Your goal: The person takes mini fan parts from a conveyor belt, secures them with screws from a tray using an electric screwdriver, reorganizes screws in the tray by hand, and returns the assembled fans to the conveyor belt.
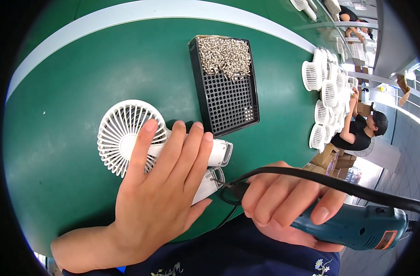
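Spread over a white handheld fan (127, 142) on the green table is my left hand (159, 179). Its fingers lie across the fan's handle (218, 153), with the thumb against a second white handle-like piece (203, 189), holding both down. How far that second piece reaches under my palm is hidden. In my right hand (288, 198) is a teal electric screwdriver (357, 227), fingers wrapped round its body. The thin bit (216, 180) points left and meets the end of the second white piece. A black cable (329, 181) arches over my right hand.
Beyond my hands sits a black perforated tray (226, 103), its far part heaped with small metal screws (224, 55). Many white fans (329, 94) are piled along the right side. A pale strip (173, 10) borders the table's far side. A co-worker (364, 129) in black handles fans there.
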{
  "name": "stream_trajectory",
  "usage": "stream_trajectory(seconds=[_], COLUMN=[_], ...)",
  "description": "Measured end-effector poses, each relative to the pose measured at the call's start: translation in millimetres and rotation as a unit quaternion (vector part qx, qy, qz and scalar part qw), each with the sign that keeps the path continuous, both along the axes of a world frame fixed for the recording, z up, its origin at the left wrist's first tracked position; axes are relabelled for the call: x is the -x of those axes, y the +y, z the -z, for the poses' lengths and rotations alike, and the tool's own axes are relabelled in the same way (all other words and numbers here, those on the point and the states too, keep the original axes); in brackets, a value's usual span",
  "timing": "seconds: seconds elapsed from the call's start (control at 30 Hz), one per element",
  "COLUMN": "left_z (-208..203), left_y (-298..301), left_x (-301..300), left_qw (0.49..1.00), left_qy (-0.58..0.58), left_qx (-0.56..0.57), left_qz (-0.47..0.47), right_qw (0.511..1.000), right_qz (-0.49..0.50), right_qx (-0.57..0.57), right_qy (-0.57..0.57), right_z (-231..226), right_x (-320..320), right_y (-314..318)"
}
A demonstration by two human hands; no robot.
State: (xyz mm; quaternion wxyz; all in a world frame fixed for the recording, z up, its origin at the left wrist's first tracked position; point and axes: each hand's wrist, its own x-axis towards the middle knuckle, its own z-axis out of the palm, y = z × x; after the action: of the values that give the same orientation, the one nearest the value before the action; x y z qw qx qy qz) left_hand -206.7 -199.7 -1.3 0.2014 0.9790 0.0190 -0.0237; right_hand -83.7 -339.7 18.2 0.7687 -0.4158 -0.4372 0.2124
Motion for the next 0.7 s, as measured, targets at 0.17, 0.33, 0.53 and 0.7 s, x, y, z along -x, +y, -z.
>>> stream_trajectory(seconds=[0.17, 0.33, 0.53, 0.7], left_z=[0, -1, 0, -1], left_y=[-1, -1, 1, 0], left_x=[1, 2, 3, 1], left_qw=[1.0, 1.0, 1.0, 1.0], left_qy=[0.004, 0.002, 0.003, -0.001], left_qx=[-0.003, -0.027, -0.027, -0.01], left_qz=[-0.005, -0.002, 0.003, 0.007], right_qw=[1.0, 0.998, 1.0, 0.995], right_qz=[0.002, -0.05, 0.013, 0.053], right_qx=[0.021, 0.014, 0.002, -0.066], right_qy=[-0.008, -0.029, -0.001, 0.052], right_z=[-2, 5, 9, -12], right_x=[3, -3, 10, -18], right_y=[-7, -10, 1, -2])
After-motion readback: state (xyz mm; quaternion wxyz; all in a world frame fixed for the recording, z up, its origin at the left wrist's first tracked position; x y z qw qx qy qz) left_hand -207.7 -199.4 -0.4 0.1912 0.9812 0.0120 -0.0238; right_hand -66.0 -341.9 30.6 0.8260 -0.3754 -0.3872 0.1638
